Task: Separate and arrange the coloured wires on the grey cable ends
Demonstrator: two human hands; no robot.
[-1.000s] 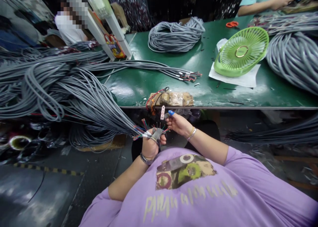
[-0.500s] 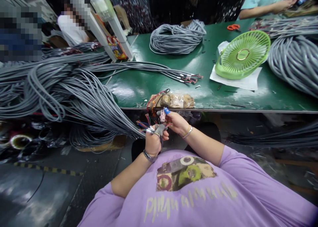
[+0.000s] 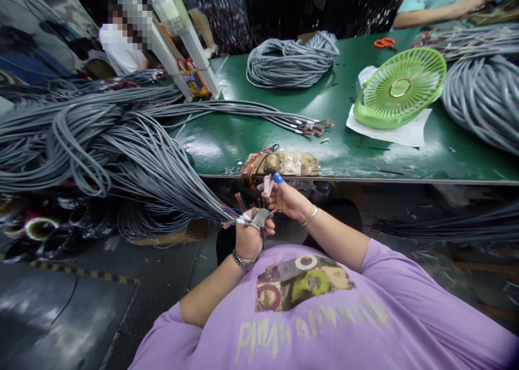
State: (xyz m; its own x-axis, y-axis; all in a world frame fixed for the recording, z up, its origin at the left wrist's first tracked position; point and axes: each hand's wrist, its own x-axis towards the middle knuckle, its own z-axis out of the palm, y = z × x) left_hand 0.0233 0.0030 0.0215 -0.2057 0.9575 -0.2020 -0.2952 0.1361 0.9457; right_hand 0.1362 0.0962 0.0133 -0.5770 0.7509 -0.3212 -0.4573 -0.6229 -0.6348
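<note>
By the near edge of the shiny green bench (image 3: 227, 138), the left hand (image 3: 248, 241) grips long grey plastic-looking cables (image 3: 170, 170), probably bendy. Hold their coats; thin coloured wires (image 3: 230, 223) may snap. The right hand (image 3: 290, 201) curls its fingers, holding what I cannot tell.

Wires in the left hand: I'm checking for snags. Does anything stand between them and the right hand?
Nothing visible stands between the right hand and the wires; the pale tag is nearer the table.
</note>
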